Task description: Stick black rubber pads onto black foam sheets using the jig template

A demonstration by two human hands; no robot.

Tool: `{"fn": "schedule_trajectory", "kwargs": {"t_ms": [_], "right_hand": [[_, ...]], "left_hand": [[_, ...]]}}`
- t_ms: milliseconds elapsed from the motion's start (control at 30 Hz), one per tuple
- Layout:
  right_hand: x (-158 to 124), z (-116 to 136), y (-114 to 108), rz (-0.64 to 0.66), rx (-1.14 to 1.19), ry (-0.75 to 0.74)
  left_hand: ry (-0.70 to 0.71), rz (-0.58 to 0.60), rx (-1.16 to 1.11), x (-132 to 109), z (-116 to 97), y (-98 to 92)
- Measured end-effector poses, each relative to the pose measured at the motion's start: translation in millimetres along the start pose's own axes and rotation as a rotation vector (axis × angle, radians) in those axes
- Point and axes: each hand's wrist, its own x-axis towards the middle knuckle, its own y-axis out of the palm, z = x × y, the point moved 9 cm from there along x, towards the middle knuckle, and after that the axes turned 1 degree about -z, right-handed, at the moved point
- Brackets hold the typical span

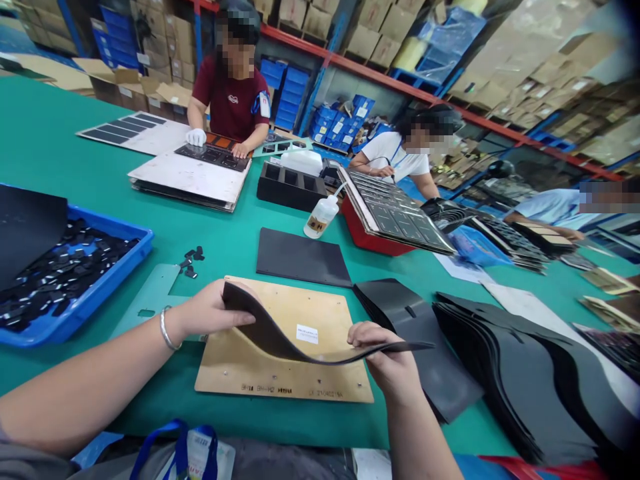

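Note:
A bendy black sheet [300, 343] sags between my two hands, held over a tan board [240, 370] with printed marks and a small white label [307, 333]. Its left end is pinched by my left hand [207, 310], which wears a silver bangle. Near the right end, my right hand [387, 360] grips the sheet between thumb and fingers. A pale green cut-out plate [145, 300] lies left of the board, partly behind my left forearm. Beyond the board, a flat black sheet [303, 257] rests on the green table.
A blue tray [113, 277] of small black pieces stands left. Stacks of wavy black sheets [515, 373] lie right. A squeeze bottle [321, 217], a black slotted block [290, 187] and a red bin [370, 233] stand farther back. Several co-workers [230, 87] sit across the table.

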Motion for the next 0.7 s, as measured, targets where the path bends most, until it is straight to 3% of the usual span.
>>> {"fn": "schedule_trajectory", "kwargs": {"t_ms": [167,233,333,400,467,533,700], "right_hand": [[-17.2,-46.8,-24.3,-0.194,-0.114,0.31],[-24.1,-54.2,-28.1,-0.238,-0.134,0.356],[-26.0,-43.1,-28.3,-0.29,-0.112,0.364],[-26.4,-37.0,-26.9,-0.318,-0.066,0.462],[-27.9,-38.1,-21.8,-0.296,-0.029,0.611],[-29.7,-44.0,-14.7,-0.234,-0.027,0.718],[-31.1,-63.4,-9.1,-0.146,-0.18,0.733]], "left_hand": [[-0.176,0.12,0.052,-3.1,27.0,2.1],[-0.196,0.119,0.07,-3.8,28.0,1.0],[-0.272,-0.03,0.101,-5.9,19.9,-9.0],[-0.345,-0.156,0.058,-8.7,14.6,-15.2],[-0.413,-0.188,-0.017,-11.1,16.4,-12.0],[-0.465,-0.148,-0.009,-13.1,26.6,-4.6],[-0.462,-0.173,0.374,-19.9,55.9,-9.3]]}}
